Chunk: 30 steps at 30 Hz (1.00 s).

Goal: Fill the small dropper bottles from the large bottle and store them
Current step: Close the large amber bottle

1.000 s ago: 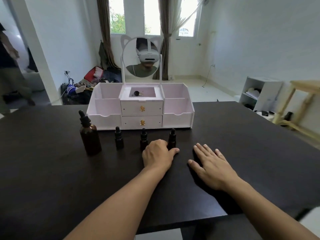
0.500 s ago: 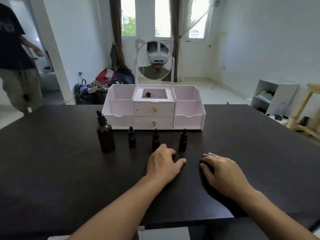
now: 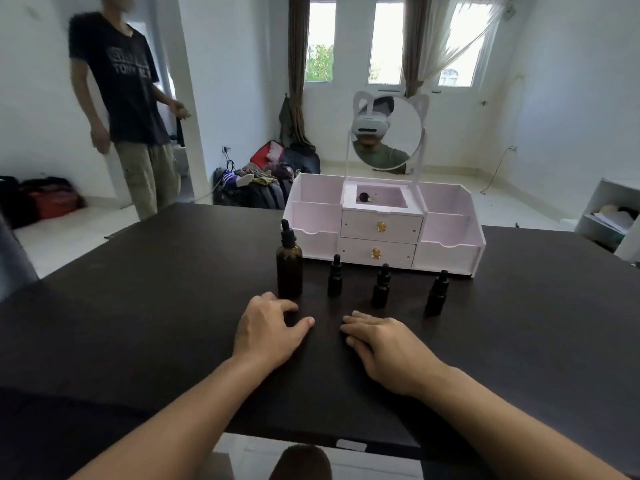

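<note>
A large brown dropper bottle (image 3: 289, 268) stands upright on the dark table (image 3: 138, 306). To its right, three small dark dropper bottles (image 3: 335, 280) (image 3: 381, 286) (image 3: 437, 292) stand in a row, all capped. Behind them sits a pale pink organizer (image 3: 450, 233) with two drawers, side compartments and a round mirror. My left hand (image 3: 268, 330) rests palm down just in front of the large bottle, holding nothing. My right hand (image 3: 384, 344) lies flat beside it, in front of the small bottles, also empty.
A person in a dark T-shirt (image 3: 128, 109) stands beyond the table's far left corner. A small dark object (image 3: 364, 196) lies in the organizer's top tray. A white shelf unit (image 3: 609, 216) stands at the right. Bags (image 3: 263, 181) lie on the floor behind.
The view has swung left, so the bottles and organizer now sit further right. Both hands have shifted left along the table; my left hand now lies before the large bottle. The standing person came closer.
</note>
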Available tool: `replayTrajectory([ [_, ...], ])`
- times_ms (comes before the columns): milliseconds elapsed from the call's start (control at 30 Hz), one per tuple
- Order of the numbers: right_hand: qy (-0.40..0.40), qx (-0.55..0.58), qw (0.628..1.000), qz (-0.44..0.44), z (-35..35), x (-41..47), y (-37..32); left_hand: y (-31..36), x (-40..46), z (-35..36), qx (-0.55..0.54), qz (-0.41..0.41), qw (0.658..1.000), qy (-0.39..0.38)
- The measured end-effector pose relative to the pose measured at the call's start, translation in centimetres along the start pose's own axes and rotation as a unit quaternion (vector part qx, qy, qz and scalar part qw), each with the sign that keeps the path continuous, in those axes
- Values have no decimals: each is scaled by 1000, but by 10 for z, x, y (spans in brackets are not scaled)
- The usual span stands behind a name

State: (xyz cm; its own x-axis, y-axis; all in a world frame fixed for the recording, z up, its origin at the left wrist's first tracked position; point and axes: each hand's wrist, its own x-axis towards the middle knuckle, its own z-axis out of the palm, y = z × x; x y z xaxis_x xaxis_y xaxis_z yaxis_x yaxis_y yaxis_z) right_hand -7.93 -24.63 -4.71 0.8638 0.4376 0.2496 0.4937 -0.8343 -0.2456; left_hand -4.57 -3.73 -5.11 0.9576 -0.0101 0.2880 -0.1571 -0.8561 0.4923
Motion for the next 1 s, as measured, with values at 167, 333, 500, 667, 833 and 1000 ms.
replayTrajectory([
  [167, 4, 4, 1000, -13, 9, 28, -17, -26, 13, -11, -76, -61, 995, 28],
  [333, 105, 41, 993, 29, -1, 57, -33, -30, 31, -13, -138, -74, 986, 55],
  [500, 200, 143, 965, 89, -40, 110, -54, -27, 47, -10, -197, -71, 978, 18],
  [667, 117, 117, 983, 78, -64, 155, -60, -27, 56, -4, -223, -67, 973, 3],
  [833, 63, 80, 993, 52, -69, 171, -55, -28, 60, 1, -179, -76, 981, -2],
  [1000, 38, 81, 995, 32, -72, 177, -52, -30, 60, 4, -163, -67, 984, 0],
])
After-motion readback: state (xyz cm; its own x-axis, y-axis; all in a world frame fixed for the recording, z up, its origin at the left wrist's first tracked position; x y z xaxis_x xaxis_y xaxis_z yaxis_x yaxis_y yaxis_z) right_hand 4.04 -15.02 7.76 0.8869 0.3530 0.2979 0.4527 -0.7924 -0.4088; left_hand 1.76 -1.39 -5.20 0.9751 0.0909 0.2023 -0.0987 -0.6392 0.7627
